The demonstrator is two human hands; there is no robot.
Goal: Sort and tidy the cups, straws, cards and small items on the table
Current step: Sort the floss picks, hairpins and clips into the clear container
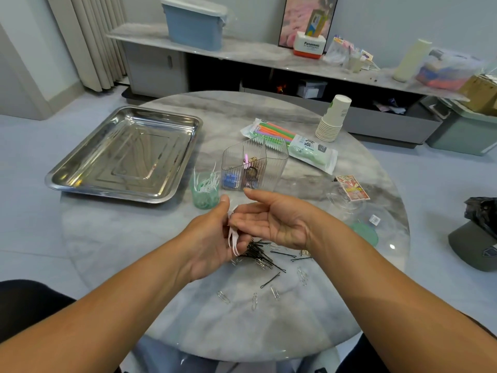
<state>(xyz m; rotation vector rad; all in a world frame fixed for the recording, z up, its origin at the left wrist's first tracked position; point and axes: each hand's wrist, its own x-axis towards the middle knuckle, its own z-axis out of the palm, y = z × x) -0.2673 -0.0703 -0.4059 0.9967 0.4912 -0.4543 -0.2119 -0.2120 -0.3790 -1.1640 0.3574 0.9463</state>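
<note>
on the round table [107,254] the tray [123,154] lies at the left, with the floss-pick cup [204,192] just right of it and the clear organizer [254,168] beside that. behind the organizer lies the straw pack [290,144], the stacked paper cups [333,119] farther right, and the cards [352,188] at the right edge (under a clear lid). hairpins and paper clips [265,261] lie nearest the person.

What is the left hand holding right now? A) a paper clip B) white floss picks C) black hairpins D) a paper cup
B: the left hand grips a few white floss picks above the hairpins on the table, next to the open right hand. More picks stand in the green cup.
</note>
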